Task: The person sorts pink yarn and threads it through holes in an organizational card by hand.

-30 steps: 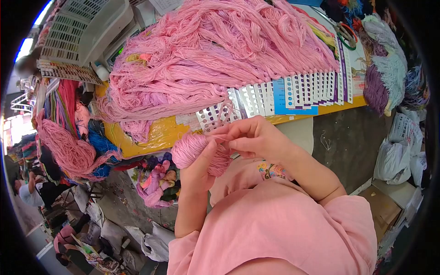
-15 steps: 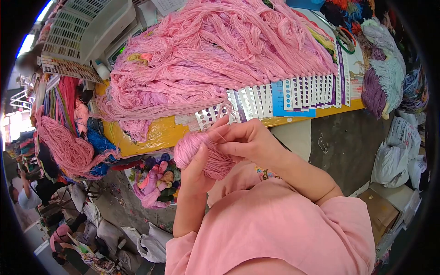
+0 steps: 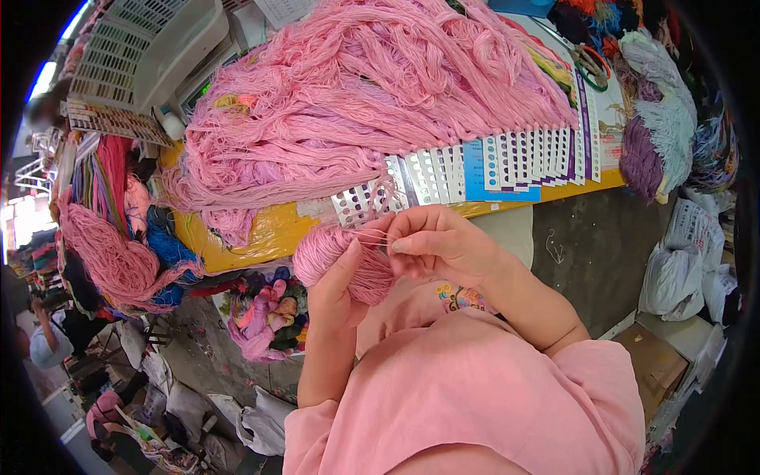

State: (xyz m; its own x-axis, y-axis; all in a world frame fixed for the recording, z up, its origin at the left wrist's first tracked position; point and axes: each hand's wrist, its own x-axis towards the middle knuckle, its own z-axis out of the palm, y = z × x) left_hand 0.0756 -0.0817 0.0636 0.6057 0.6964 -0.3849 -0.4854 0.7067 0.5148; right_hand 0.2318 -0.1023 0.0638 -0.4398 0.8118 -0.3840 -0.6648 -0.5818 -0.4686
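A wound bundle of pink thread (image 3: 321, 253) sits in my left hand (image 3: 339, 289), whose thumb presses along its side and whose fingers wrap behind it. My right hand (image 3: 439, 244) is just to the right, thumb and fingertips pinched on thin strands of thread (image 3: 378, 235) that run back to the bundle. Beyond both hands, a big heap of loose pink skeins (image 3: 380, 87) covers the table. Punched white cards (image 3: 435, 176) stick out in a row from under the skeins' knotted ends.
The table's yellow edge (image 3: 253, 255) passes just beyond my hands. Scissors (image 3: 592, 67) lie at the back right. Coloured skeins (image 3: 111, 245) hang at the left, and more yarn bundles (image 3: 269, 317) sit below the edge. White bags (image 3: 685, 261) stand at the right.
My right hand has drawn slightly away from the bundle, and thin strands now show stretched between the hands. My left hand still holds the bundle.
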